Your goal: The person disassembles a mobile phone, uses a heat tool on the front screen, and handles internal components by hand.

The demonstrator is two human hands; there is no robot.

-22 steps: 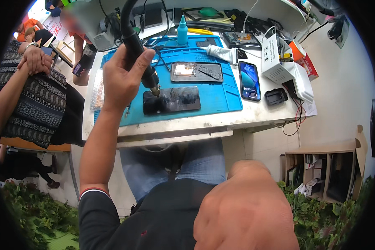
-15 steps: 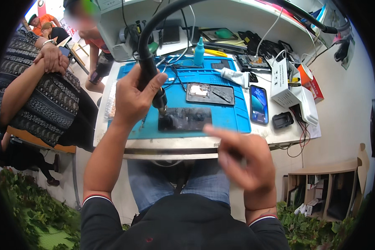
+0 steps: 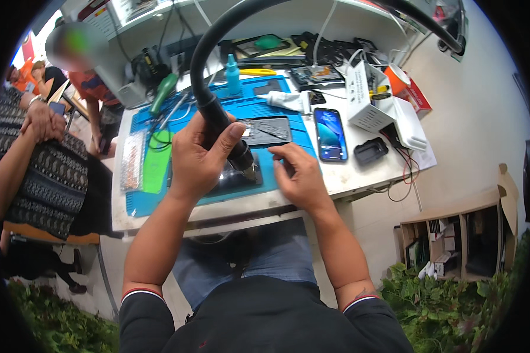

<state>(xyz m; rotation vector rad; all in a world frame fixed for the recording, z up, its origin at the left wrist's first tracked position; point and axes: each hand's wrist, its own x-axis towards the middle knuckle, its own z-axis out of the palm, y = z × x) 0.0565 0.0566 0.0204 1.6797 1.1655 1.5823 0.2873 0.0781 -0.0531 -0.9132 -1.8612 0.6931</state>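
My left hand (image 3: 201, 159) is wrapped round the black handpiece of a hot air gun (image 3: 239, 155), whose thick hose arches up overhead. Its metal nozzle points down at a dark, flat phone-sized panel (image 3: 228, 181) on the blue mat, partly hidden by the hand and the gun. Beside that panel's right end is my right hand (image 3: 300, 177), with its fingers curled in. Whether anything sits between those fingertips is hidden. Just beyond lies a phone housing (image 3: 270, 132) with small parts in it. A lit phone (image 3: 331, 135) rests to the right.
A blue bottle (image 3: 232, 75), a white tube (image 3: 290, 101) and a green-handled tool (image 3: 163, 94) lie toward the back. On the right are a black tray (image 3: 371, 151), a white box (image 3: 368, 97) and loose wires. Other people stand at the left.
The view has shifted, so the bench appears farther left. The nozzle has moved from the panel's left end toward its right end. My right hand's extended index finger has curled in.
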